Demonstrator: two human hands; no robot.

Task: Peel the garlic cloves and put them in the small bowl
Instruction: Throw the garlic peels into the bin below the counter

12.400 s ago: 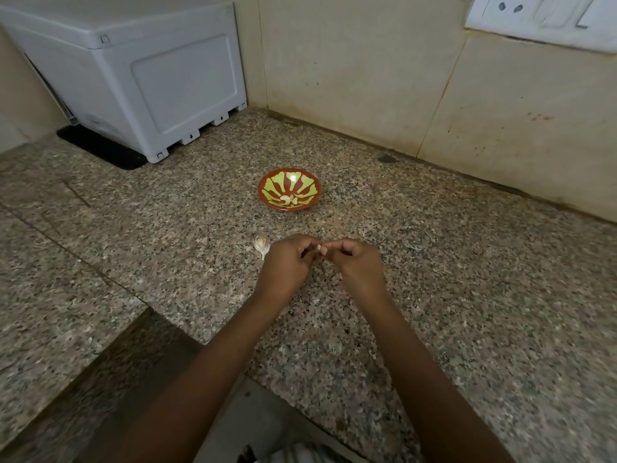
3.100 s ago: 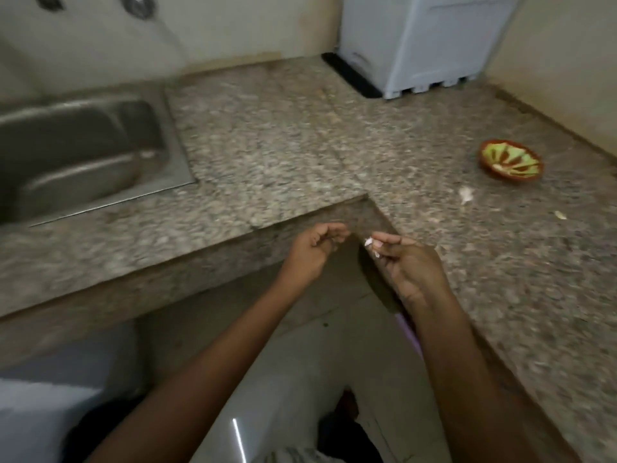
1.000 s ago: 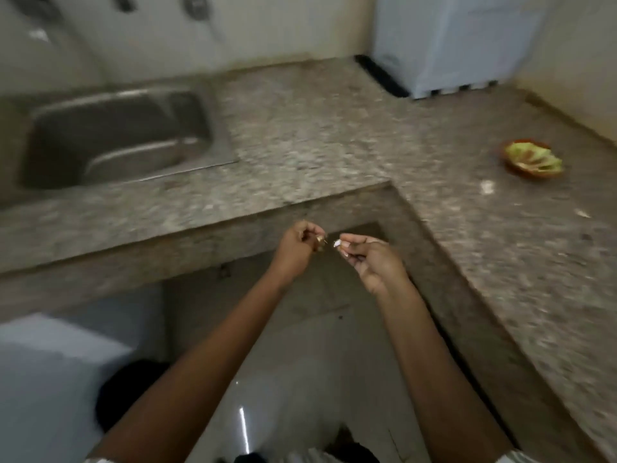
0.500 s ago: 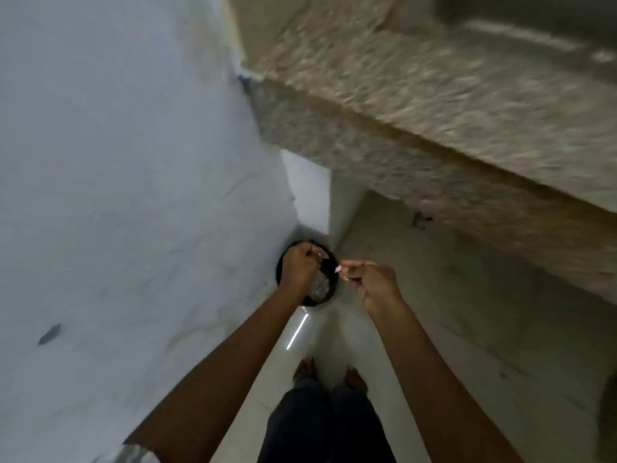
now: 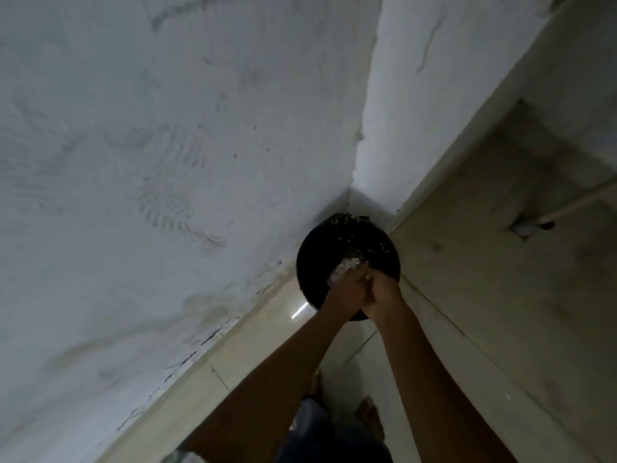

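Both hands meet, left hand (image 5: pixel 344 294) touching right hand (image 5: pixel 384 292), over a black bin (image 5: pixel 350 238) holding pale scraps (image 5: pixel 347 266) in the floor corner. Blur hides whether the fingers pinch a garlic clove.

The wall (image 5: pixel 167 145) is white plaster, matt and rough, with combed trowel ridges and a few dark specks. The floor (image 5: pixel 350 362) is pale tile, smooth and glossy, with 1 bright streak of reflected light. The round bin (image 5: pixel 334 242) is black and dull, plastic by the look of it, flecked with pale bits. The white crinkled stuff (image 5: pixel 347 265) inside it looks thin; papery or filmy, I cannot tell. The trousers (image 5: pixel 327 436) are dark matt cloth. The left hand (image 5: pixel 344 295) and right hand (image 5: pixel 384 294) are bare skin.
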